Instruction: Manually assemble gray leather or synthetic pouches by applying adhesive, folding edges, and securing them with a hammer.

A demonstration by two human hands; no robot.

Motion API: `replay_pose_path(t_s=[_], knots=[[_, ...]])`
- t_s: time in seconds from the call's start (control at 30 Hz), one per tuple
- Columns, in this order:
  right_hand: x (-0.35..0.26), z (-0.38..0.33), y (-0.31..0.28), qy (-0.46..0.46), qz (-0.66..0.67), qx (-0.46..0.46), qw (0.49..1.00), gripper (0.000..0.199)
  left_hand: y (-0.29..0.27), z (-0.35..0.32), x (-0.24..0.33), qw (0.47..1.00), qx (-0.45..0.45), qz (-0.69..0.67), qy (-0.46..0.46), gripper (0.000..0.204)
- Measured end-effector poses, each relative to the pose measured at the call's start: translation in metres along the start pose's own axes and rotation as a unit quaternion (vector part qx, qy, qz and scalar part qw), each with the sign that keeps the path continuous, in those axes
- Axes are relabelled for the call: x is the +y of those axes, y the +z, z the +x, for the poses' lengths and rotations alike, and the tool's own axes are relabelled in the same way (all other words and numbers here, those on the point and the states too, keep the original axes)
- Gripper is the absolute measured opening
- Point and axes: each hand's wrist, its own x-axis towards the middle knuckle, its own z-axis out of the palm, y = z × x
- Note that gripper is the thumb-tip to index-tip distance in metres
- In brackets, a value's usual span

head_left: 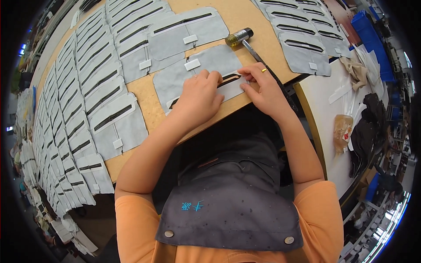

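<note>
A grey panel (219, 57) with a small white tag lies at the table's near edge, turned with its zipper side toward me. Along it runs a black zipper (228, 80) in a slot, edged by a white strip (230, 90). My left hand (199, 96) rests on the middle of the panel, fingers curled down and hiding part of the zipper; what they grip is hidden. At the strip's right end, my right hand (265, 90) pinches with thumb and forefinger. A mallet (239, 37) with a yellowish transparent face lies just beyond the right hand.
Rows of similar grey panels (118, 136) overlap across the left of the wooden table (182, 127). Another stack of panels (302, 52) lies at far right. On a white side table (322, 103) are a bottle (343, 131), black material (368, 127) and crumpled cloth (355, 72); a blue bin (372, 44) stands beyond.
</note>
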Motion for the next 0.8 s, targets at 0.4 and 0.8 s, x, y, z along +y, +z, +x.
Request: replay_pose_path(t_s=[0.4, 0.8], knots=[[0.008, -0.004, 0.001, -0.094, -0.086, 0.006, 0.992, 0.014, 0.017, 0.005, -0.003, 0.991, 0.046, 0.005, 0.129, 0.021], [-0.003, -0.005, 0.013, -0.091, -0.074, -0.011, 0.993, 0.031, -0.005, -0.018, -0.01, 0.997, 0.028, -0.035, 0.063, 0.025]])
